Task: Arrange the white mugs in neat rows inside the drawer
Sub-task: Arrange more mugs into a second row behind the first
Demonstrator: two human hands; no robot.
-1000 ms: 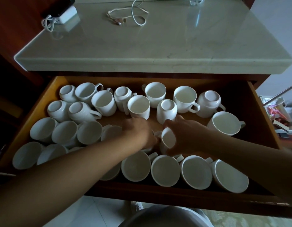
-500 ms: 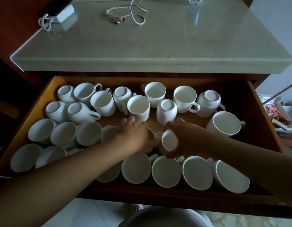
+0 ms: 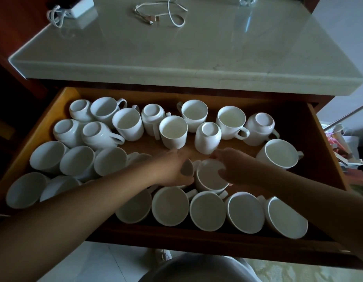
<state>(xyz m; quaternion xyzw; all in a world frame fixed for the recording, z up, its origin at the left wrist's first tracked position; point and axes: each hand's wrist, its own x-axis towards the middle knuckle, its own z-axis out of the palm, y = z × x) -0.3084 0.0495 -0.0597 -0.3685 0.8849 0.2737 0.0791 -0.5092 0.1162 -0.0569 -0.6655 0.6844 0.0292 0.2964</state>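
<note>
The open wooden drawer (image 3: pixel 44 123) holds several white mugs. Along the front, a row of mugs (image 3: pixel 207 210) lies tilted with mouths toward me. At the back, mugs stand mixed, some upright like one mug (image 3: pixel 173 130), some upside down like another (image 3: pixel 208 137). My right hand (image 3: pixel 235 167) grips a mug (image 3: pixel 207 178) in the middle of the drawer, thumb over its rim. My left hand (image 3: pixel 170 169) curls over a neighbouring mug (image 3: pixel 187 169), of which only a sliver shows. The two held mugs sit side by side, almost touching.
A pale stone countertop (image 3: pixel 176 53) overhangs the drawer's back. It carries a white cable (image 3: pixel 162 13), a white charger (image 3: pixel 78 7) and a clear bottle (image 3: pixel 247 0). A large upright mug (image 3: pixel 278 153) stands at the right. Clutter (image 3: pixel 345 147) lies past the drawer's right wall.
The mug in my right hand has tipped so more of its mouth faces me. My left hand has slid slightly right, closer against that mug.
</note>
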